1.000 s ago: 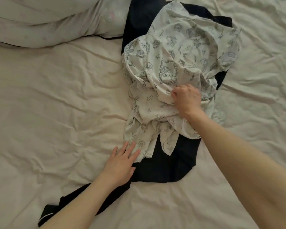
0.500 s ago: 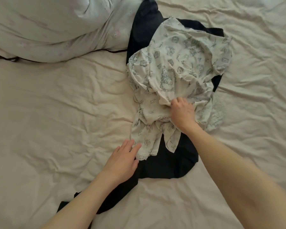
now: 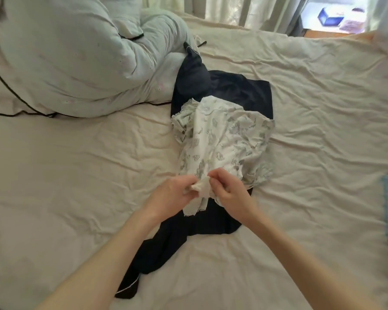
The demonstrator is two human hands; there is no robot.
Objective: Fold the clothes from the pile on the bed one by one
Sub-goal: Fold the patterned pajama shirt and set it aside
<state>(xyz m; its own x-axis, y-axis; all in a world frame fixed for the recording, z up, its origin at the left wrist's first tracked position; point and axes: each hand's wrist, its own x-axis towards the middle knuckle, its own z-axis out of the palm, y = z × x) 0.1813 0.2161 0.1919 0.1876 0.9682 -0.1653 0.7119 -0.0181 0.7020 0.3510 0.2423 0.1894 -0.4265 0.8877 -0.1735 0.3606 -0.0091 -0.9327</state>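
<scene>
I have both hands on the printed white garment [image 3: 222, 139], which lies crumpled on top of a dark garment [image 3: 211, 222] in the middle of the bed [image 3: 76, 175]. My left hand [image 3: 170, 195] and right hand [image 3: 230, 193] sit close together at its near edge, each pinching a bunch of the thin cloth between curled fingers and thumb. I judge the piece light and very soft: it will sag and bunch wherever it is not held, and it has no stiffness to keep a fold by itself. The lace-trimmed hem [image 3: 192, 210] hanging below my hands looks delicate, so I would not tug hard there. The better hold, I think, is 2 points along one seam or edge, spread well apart, so the cloth hangs flat before I lay it down. The dark garment underneath may drag along if the 2 pieces cling. A pillow [image 3: 65, 63] lies at the far left.
</scene>
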